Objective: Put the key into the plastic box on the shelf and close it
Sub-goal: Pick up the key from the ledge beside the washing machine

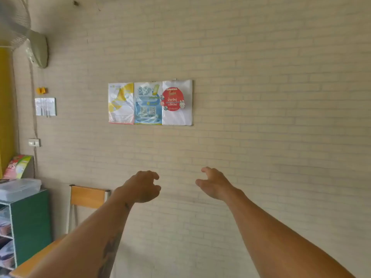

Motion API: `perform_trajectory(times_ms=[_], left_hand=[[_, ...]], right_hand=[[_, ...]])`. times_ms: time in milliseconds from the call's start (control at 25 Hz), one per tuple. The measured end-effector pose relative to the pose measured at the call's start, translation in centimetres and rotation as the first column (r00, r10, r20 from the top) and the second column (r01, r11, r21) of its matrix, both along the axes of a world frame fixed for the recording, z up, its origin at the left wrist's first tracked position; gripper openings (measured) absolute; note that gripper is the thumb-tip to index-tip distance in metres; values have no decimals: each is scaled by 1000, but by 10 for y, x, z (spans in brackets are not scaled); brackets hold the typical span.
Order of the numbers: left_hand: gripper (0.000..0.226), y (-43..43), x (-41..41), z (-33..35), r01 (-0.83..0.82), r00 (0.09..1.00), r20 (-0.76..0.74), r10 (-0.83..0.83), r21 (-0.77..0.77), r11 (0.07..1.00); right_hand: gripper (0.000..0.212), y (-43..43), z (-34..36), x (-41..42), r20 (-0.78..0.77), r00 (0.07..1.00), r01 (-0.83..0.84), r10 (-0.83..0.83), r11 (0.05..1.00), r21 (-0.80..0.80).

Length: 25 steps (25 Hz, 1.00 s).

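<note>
Both arms reach forward toward a pale brick wall. My left hand (143, 186) hangs with its fingers loosely curled and nothing visible in it. My right hand (214, 183) is spread, fingers apart and empty. A clear plastic box (19, 188) with its lid down rests on top of the green shelf (30, 223) at the far left, well away from both hands. No key is in view.
A wooden chair (87, 196) stands against the wall beside the shelf, and a wooden tabletop edge (34, 259) shows at the lower left. Posters (150, 103) hang on the wall. A wall fan (26, 37) is mounted at the upper left.
</note>
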<state>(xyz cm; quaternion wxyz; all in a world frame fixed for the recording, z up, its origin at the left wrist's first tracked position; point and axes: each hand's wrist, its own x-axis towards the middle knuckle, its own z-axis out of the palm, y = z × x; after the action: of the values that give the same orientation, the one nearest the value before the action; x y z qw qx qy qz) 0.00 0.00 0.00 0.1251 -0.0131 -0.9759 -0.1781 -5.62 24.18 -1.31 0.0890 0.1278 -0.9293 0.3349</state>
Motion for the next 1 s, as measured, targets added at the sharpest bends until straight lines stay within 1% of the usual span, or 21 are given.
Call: perform_trajectory(times_ms=[80, 200, 320, 400, 560, 720, 1000], left_hand=[[44, 19, -10, -7, 71, 997, -14, -70, 102, 992], [35, 63, -19, -25, 182, 983, -18, -183, 247, 952], [27, 122, -29, -51, 271, 960, -32, -277, 341, 900], [25, 167, -38, -72, 321, 940, -10, -342, 376, 870], [27, 273, -52, -115, 390, 881, 90, -465, 419, 820], [27, 392, -64, -150, 414, 813, 201, -546, 459, 786], [27, 571, -77, -202, 416, 705, 323, -632, 533, 737]], right_hand=[[69, 17, -7, 1, -1, 999, 38, -38, 999, -35], [70, 60, -32, 6, 49, 994, 105, -102, 992, -69], [68, 117, -64, 19, 107, 980, 178, -169, 980, -87], [66, 163, -89, 28, 150, 966, 225, -211, 970, -90], [62, 269, -142, 52, 257, 915, 338, -312, 939, -62], [63, 382, -185, 73, 353, 847, 443, -396, 895, -58], [58, 551, -231, 99, 422, 738, 579, -527, 815, 4]])
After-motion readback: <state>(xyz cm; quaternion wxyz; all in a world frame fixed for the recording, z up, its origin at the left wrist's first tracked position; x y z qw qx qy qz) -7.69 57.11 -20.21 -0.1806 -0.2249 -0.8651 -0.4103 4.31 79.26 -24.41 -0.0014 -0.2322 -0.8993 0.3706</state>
